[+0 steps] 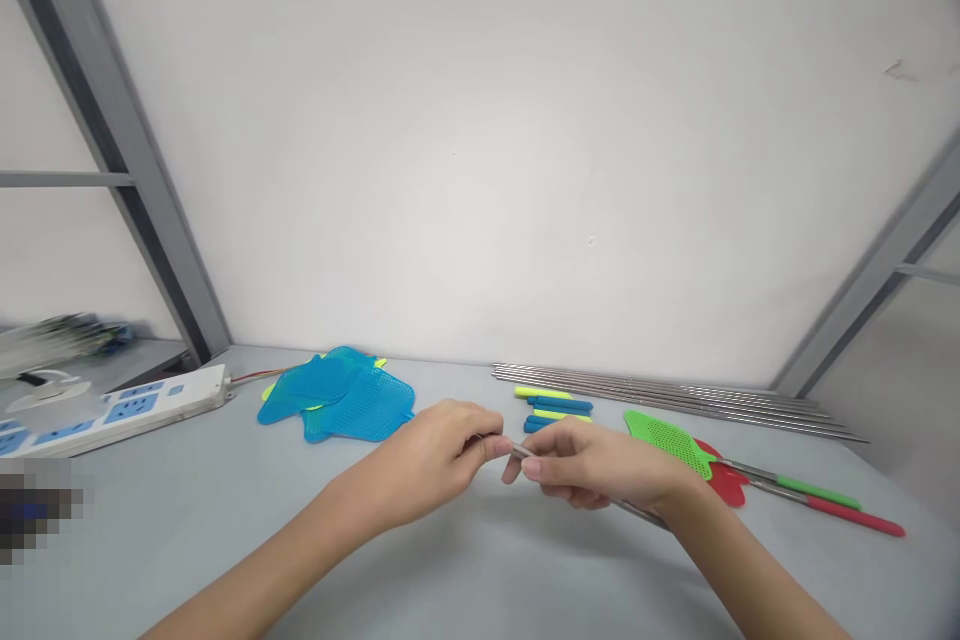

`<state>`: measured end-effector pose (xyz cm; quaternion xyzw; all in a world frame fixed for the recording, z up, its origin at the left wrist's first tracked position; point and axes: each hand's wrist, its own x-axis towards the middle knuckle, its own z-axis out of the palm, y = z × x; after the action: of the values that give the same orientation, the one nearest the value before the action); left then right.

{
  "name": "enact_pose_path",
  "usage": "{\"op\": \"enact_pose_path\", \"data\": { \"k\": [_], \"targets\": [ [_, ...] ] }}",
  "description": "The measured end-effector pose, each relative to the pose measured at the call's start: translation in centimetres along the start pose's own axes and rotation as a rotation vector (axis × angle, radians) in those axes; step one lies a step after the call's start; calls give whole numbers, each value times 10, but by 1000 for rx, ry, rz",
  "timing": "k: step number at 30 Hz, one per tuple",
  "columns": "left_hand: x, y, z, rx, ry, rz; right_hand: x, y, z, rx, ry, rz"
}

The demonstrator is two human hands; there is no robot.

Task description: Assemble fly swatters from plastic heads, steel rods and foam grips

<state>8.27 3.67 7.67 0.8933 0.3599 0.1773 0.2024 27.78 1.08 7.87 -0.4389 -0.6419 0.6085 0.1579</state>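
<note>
My right hand (592, 465) is closed around a thin metal rod (637, 512), whose lower part runs out to the right under my wrist. My left hand (450, 450) pinches the rod's other end between thumb and fingers; whether something else sits inside that grip is hidden. Behind my left hand lies a pile of blue fly swatter heads (367, 400), with some yellow showing beneath. Short blue and yellow handle sleeves (559, 405) lie just beyond my right hand. To its right are a green fly swatter (671, 442) and a red fly swatter (847, 512), both with handles on.
Several long metal rods (675, 395) lie along the wall at the back right. A white power strip (150, 405) with a plug in it stands at the left. Grey metal posts (127, 140) rise at both sides of the grey table (247, 510).
</note>
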Motion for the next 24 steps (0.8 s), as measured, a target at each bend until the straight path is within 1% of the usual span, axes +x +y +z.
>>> {"op": "enact_pose_path", "data": {
  "k": [6, 11, 16, 24],
  "targets": [
    [0, 1, -9, 2, -9, -6, 0, 0, 2, 17, -20, -69],
    [0, -7, -19, 29, 25, -31, -1, -1, -1, -9, 10, -67],
    [-1, -13, -36, 66, 87, -62, -4, -3, -3, -22, 48, -55],
    [-9, -17, -59, 113, 81, -157, -2, -3, -6, 4, 20, -47]
  ]
}}
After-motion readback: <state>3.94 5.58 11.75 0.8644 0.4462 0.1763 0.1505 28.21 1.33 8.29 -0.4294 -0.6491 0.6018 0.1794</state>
